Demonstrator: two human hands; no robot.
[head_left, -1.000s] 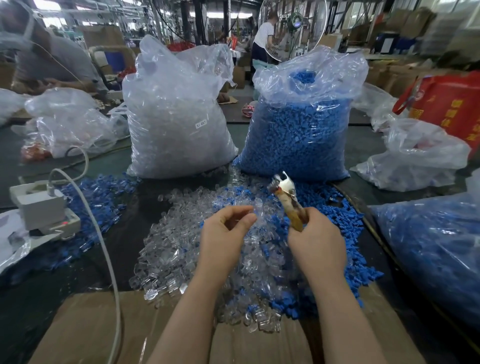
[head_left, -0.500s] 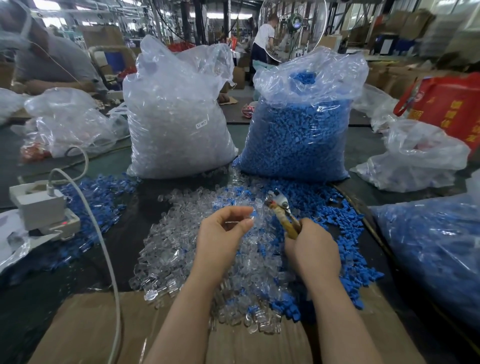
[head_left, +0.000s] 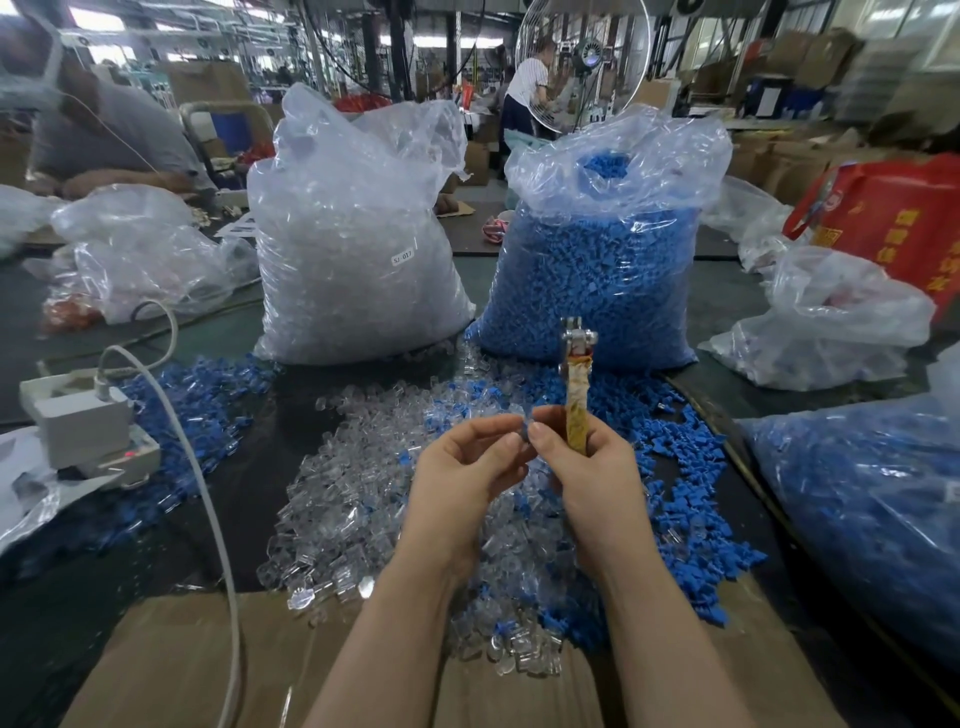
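- Right hand (head_left: 592, 483): wrapped round taped tool (head_left: 576, 400), head upright
- Left hand (head_left: 462, 467): pinches small part (head_left: 522, 430) against right fingertips, above loose pile (head_left: 353, 499)
- Step, judged: readying part for tool
- Next: seat part squarely in tool head, then squeeze

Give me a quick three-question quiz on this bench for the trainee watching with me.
1. True or false: the left hand is flat and holds nothing.
2. Which bag bears a white label? A) the bag of clear parts B) the bag of blue parts
3. Fill in: the right hand grips the taped tool, its metal head pointing ___.
Key: 1 false, its fingers curl and pinch a small piece; 2 A; 3 up.
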